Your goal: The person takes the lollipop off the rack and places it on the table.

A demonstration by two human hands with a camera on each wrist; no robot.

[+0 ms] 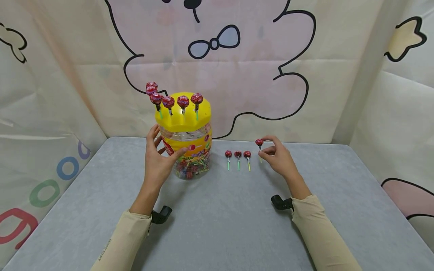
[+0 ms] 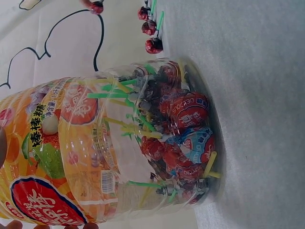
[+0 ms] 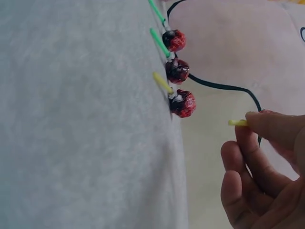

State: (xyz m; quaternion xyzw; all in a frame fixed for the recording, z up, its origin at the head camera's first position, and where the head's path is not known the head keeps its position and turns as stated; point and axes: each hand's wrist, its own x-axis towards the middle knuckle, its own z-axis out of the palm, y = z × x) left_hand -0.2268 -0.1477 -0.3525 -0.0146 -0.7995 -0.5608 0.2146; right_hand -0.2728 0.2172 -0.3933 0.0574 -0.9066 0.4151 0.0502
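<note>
Lollipop [image 1: 259, 142], red-wrapped, yellow stick [image 3: 237, 122]; pinched in the right grip [image 1: 279, 160], right of three lollipops [image 1: 238, 154] lined up on the table [image 1: 217, 226]; likely light, candy brittle, best held by the stick. Lollipop jar [image 1: 184, 143], yellow-lidded, left: left grip [image 1: 159, 162] clasping its side; probably smooth, bulkier.

Glossy clear plastic jar [image 1: 200, 145]; shiny lollipop wrappers [image 3: 183, 103]; smooth plastic lid [image 1: 184, 125]; matt tabletop [image 1: 220, 222]

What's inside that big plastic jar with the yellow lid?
Wrapped lollipops, mostly red with some blue, lie heaped at the bottom of the jar with green and yellow sticks. The label hides part of the inside, and outer lollipops cover the heap's middle.
</note>
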